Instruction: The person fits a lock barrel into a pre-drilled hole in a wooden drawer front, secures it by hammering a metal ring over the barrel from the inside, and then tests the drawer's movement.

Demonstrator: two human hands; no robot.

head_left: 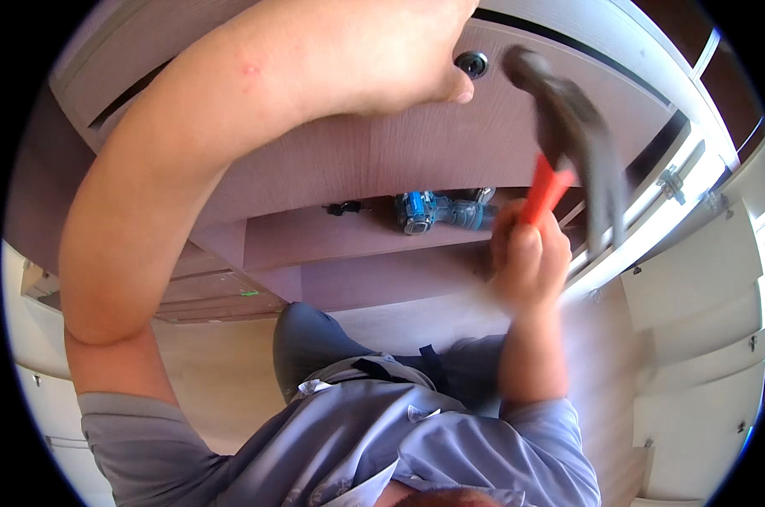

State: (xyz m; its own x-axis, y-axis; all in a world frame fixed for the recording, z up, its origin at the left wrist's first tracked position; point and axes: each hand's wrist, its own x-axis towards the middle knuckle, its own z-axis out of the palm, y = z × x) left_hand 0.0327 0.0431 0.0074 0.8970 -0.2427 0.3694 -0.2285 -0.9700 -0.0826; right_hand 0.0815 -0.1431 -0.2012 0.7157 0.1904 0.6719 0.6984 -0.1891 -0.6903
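Observation:
My right hand (530, 253) is closed round the red handle of a claw hammer (573, 127). The hammer is raised in front of a wood-grain panel (382, 156), and its dark metal head is smeared by motion. My left arm reaches across to the top of the panel, where my left hand (429, 59) rests with its thumb beside a small round dark metal fitting (471, 65) set in the panel. The hammer head is just right of this fitting, apart from it. My left fingers are hidden beyond the thumb, so their grip does not show.
Below the panel, a blue cordless drill (416, 211) lies on a cabinet shelf (315, 245), with a small black item (344, 208) to its left. A white door edge with a metal hinge (672, 184) stands at the right. Pale panels (695, 321) with hinges lean farther right.

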